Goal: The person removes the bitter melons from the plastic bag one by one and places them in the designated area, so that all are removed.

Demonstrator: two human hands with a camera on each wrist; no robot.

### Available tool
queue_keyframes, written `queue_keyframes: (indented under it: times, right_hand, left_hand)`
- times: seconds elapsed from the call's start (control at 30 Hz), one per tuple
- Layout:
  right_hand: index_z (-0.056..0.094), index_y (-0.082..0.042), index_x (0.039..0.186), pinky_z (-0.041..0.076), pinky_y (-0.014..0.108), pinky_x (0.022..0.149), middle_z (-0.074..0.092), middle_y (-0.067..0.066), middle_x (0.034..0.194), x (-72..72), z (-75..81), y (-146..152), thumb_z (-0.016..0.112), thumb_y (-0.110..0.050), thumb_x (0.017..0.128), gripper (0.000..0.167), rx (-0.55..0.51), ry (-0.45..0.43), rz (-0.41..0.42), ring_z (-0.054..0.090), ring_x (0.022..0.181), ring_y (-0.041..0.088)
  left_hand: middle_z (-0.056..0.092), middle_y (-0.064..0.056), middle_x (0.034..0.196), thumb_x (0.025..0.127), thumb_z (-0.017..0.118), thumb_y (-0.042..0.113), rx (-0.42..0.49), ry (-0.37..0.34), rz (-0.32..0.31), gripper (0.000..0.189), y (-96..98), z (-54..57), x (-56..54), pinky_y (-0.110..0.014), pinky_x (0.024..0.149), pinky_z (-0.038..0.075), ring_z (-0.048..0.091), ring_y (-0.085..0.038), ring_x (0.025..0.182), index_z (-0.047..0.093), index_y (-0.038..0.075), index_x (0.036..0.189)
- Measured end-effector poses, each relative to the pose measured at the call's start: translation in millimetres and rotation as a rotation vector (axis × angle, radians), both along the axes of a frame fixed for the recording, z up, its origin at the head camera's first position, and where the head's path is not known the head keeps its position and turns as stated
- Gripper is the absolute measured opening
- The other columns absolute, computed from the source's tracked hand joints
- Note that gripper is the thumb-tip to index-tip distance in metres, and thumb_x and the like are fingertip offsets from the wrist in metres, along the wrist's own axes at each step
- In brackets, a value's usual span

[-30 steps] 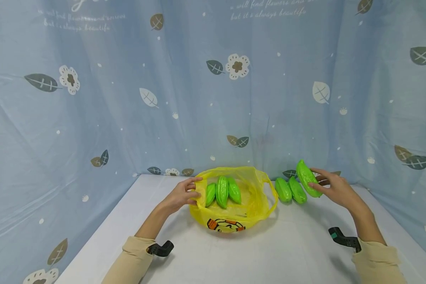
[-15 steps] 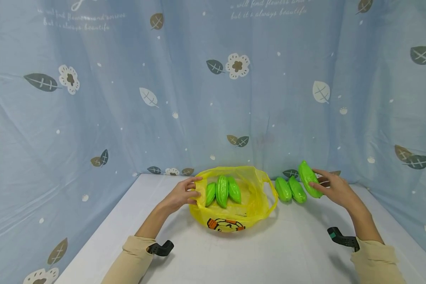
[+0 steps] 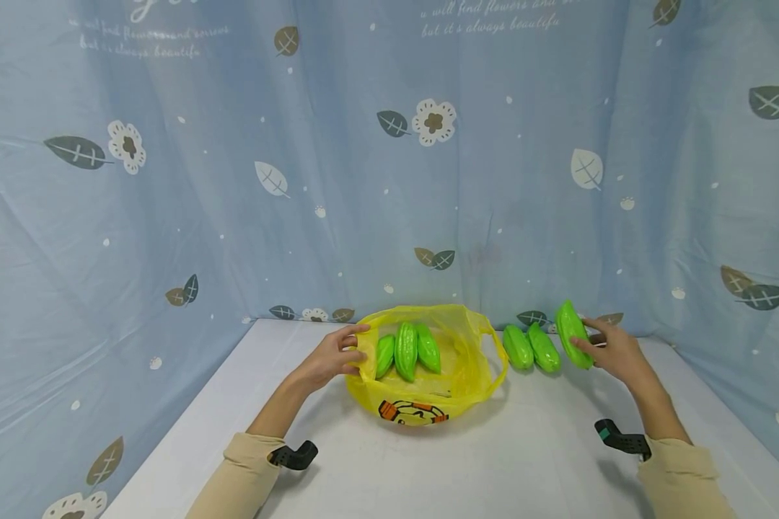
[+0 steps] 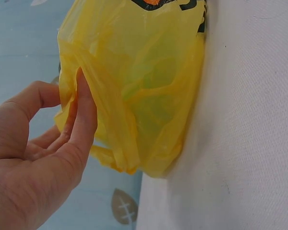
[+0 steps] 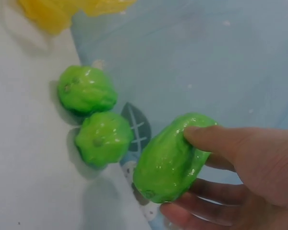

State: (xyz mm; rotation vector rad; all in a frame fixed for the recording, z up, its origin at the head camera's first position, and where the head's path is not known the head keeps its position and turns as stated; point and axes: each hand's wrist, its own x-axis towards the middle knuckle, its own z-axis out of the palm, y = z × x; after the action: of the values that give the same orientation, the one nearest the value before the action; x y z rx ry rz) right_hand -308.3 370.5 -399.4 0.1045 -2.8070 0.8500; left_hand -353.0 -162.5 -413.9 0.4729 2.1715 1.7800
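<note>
My left hand [image 3: 329, 356] pinches the left rim of a yellow plastic bag [image 3: 422, 398], whose mouth is spread wide on the table. In the left wrist view the thin film [image 4: 149, 96] folds around the fingers. Three glossy green bitter melons [image 3: 405, 351] lie side by side inside the bag. Further right, my right hand [image 3: 617, 351] holds another bitter melon [image 3: 571, 334] between thumb and fingers, tilted and raised over the table. Two more bitter melons [image 5: 104, 139] rest close together on the table, between the bag and the right hand.
The white table [image 3: 480, 468] ends at a blue curtain [image 3: 493, 180] printed with leaves and flowers, just behind the bag and the melons. A loop handle [image 3: 498, 360] of the bag sticks out on its right side. Black cameras [image 3: 623, 438] are strapped at both wrists.
The right hand has shifted a little to the right and slightly down with its bitter melon, away from the two on the table. The left hand and the bag stay put.
</note>
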Motion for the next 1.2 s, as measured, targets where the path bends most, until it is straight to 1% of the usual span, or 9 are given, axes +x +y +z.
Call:
queue_keyframes:
  times: [0.13,0.33,0.53,0.77,0.93,1.2]
  right_hand:
    - [0.032,0.014,0.145,0.06,0.038,0.061,0.056,0.044,0.118,-3.3,-7.1,2,0.058,-0.038,0.098,0.074,-0.015,-0.025,-0.033,0.07,0.081,0.037]
    - [0.031,0.013,0.145,0.059,0.036,0.06,0.054,0.045,0.121,-7.8,-16.1,5,0.058,-0.038,0.098,0.075,-0.024,-0.061,-0.075,0.071,0.079,0.035]
    - [0.031,0.014,0.145,0.057,0.035,0.057,0.054,0.044,0.121,-7.7,-20.5,5,0.057,-0.038,0.098,0.075,-0.019,-0.084,-0.106,0.071,0.071,0.028]
    - [0.03,0.012,0.145,0.055,0.034,0.056,0.054,0.042,0.122,-9.1,-26.2,4,0.056,-0.041,0.098,0.075,-0.015,-0.117,-0.129,0.07,0.068,0.024]
    - [0.031,0.012,0.145,0.055,0.035,0.057,0.055,0.042,0.122,-9.6,-29.3,4,0.055,-0.041,0.098,0.075,-0.01,-0.123,-0.139,0.07,0.068,0.024]
    - [0.032,0.011,0.145,0.054,0.034,0.056,0.055,0.041,0.122,-9.5,-33.0,1,0.054,-0.04,0.099,0.072,-0.012,-0.118,-0.169,0.069,0.067,0.023]
  left_hand:
    - [0.049,-0.021,0.141,0.089,0.065,0.006,-0.001,-0.001,0.003,0.066,0.3,-0.6,0.1,-0.041,0.084,0.06,0.063,-0.024,0.11,0.039,0.015,0.149]
    - [0.049,-0.022,0.141,0.089,0.064,0.005,0.002,0.002,0.003,0.066,0.4,-1.2,0.0,-0.041,0.084,0.061,0.063,-0.024,0.109,0.039,0.014,0.149]
    - [0.049,-0.022,0.141,0.089,0.064,0.005,0.002,-0.001,0.002,0.065,0.4,-1.6,0.4,-0.041,0.084,0.06,0.063,-0.024,0.109,0.039,0.014,0.149]
    - [0.051,-0.021,0.14,0.09,0.064,0.005,0.002,0.001,-0.002,0.064,0.7,-0.7,1.0,-0.041,0.085,0.06,0.063,-0.024,0.109,0.039,0.014,0.149]
    - [0.051,-0.021,0.14,0.09,0.064,0.006,-0.003,0.002,0.004,0.065,1.3,-1.5,0.6,-0.041,0.084,0.06,0.063,-0.024,0.109,0.039,0.014,0.149]
    - [0.051,-0.021,0.139,0.09,0.064,0.005,0.001,0.005,0.003,0.064,1.3,-2.5,0.2,-0.041,0.083,0.061,0.064,-0.023,0.107,0.039,0.013,0.149]
